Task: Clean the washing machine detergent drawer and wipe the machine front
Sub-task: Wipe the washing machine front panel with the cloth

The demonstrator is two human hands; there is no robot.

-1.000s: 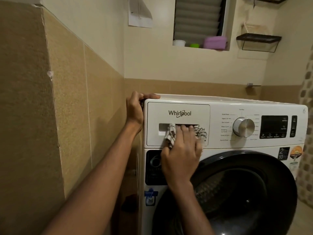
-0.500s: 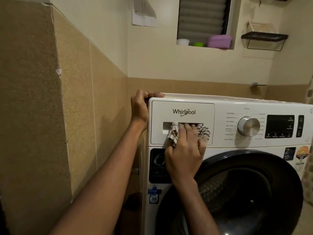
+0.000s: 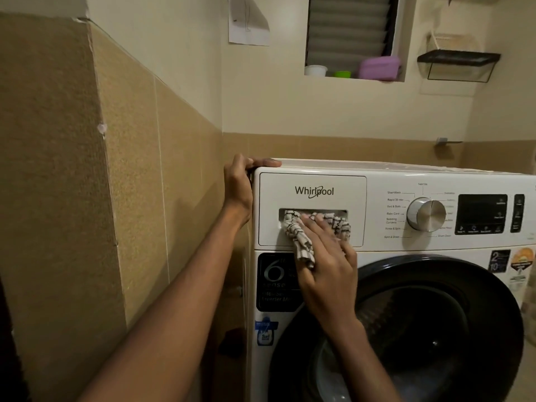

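Cloth [image 3: 301, 239] shifted left, right hand [image 3: 327, 265] seemingly pressing

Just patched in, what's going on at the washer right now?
A person is wiping the closed detergent drawer of a white front-loading washing machine. The right hand presses a striped cloth into the drawer's handle recess, fingers on the cloth. The left hand grips the machine's top left corner, thumb on the top edge, apparently bracing. The dial and dark door are not being touched.
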